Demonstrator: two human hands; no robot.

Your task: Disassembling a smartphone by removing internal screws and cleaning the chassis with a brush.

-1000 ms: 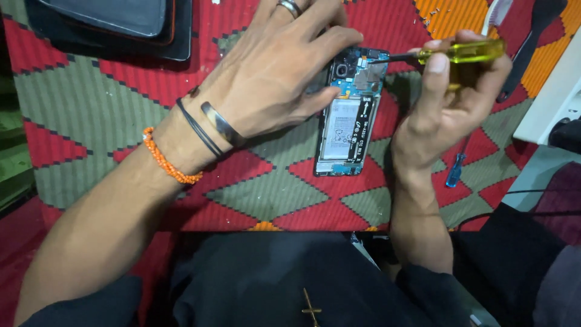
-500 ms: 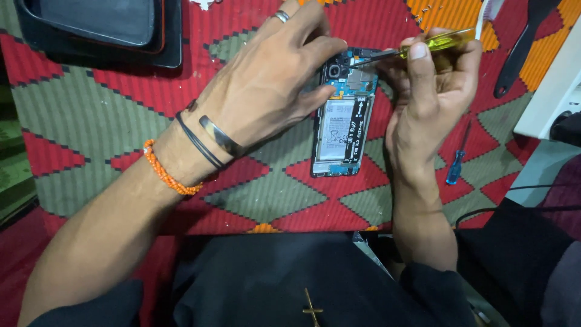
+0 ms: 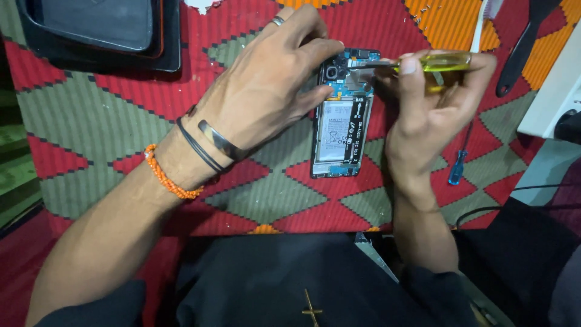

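An opened smartphone (image 3: 341,130) lies back-up on a red, green and orange patterned cloth (image 3: 109,121), its battery and circuit board exposed. My left hand (image 3: 272,85) rests over the phone's upper left edge, with fingertips pressing on the top near the camera. My right hand (image 3: 433,103) grips a yellow-handled screwdriver (image 3: 445,62), whose metal tip touches the top of the board. A ring, dark bangles and an orange bead bracelet are on my left hand and wrist.
A black tray with a dark panel (image 3: 97,30) sits at the top left. A small blue screwdriver (image 3: 458,166) lies right of the phone. A black-handled tool (image 3: 520,51) and a white box (image 3: 554,91) are at the right edge.
The view has shifted a little. My right hand has tilted the screwdriver flatter, its tip staying at the phone's top. My left hand keeps its hold.
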